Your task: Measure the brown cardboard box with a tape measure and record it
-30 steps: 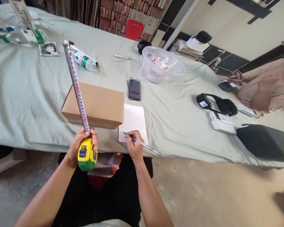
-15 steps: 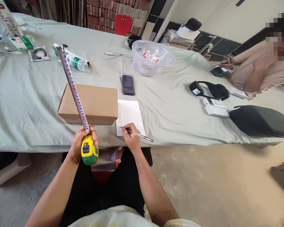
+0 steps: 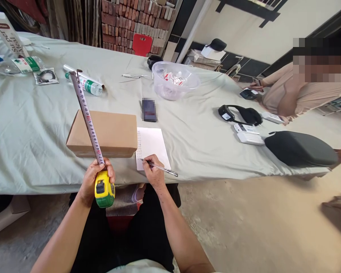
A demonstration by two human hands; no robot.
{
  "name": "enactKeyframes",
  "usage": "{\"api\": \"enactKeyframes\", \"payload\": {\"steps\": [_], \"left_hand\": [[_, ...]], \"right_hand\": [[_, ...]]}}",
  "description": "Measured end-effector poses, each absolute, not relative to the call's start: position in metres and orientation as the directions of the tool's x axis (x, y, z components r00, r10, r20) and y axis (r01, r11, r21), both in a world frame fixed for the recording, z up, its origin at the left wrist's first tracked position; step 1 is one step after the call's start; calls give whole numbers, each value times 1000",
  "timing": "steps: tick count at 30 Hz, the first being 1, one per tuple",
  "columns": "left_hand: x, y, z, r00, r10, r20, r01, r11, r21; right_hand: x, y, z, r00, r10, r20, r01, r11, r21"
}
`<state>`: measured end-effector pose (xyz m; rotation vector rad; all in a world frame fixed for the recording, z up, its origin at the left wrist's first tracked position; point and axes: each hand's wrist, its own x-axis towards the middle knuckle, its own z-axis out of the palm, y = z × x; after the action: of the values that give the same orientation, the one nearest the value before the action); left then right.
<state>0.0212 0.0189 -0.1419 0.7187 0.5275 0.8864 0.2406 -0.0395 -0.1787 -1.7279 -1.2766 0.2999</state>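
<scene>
My left hand [image 3: 94, 177] grips a yellow and green tape measure [image 3: 104, 189] at the table's near edge. Its white blade [image 3: 86, 116] runs out and up over a brown cardboard box [image 3: 104, 133] lying on the pale green cloth. My right hand [image 3: 152, 173] holds a silver pen [image 3: 159, 167] with its tip on the lower left of a white notepad [image 3: 151, 145] just right of the box. Faint rows of writing run down the pad's left edge.
Behind the pad lies a dark phone [image 3: 149, 109], then a clear plastic bowl [image 3: 175, 80] with small packets. A water bottle [image 3: 88, 85] lies at the back left. Black headset [image 3: 240, 114], white devices [image 3: 248, 135] and a dark case [image 3: 299, 148] sit right, by a seated person [image 3: 298, 93].
The view has shifted a little, so the table sits lower in frame than half a second ago. Both hands keep their grips; the pen tip stays at the pad's lower left.
</scene>
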Motion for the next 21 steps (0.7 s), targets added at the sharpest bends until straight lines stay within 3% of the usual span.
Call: {"api": "enactKeyframes", "payload": {"steps": [21], "left_hand": [[23, 18, -138, 523, 846, -108, -497, 405, 768]], "right_hand": [[240, -39, -177, 443, 855, 270, 584, -46, -810]]}}
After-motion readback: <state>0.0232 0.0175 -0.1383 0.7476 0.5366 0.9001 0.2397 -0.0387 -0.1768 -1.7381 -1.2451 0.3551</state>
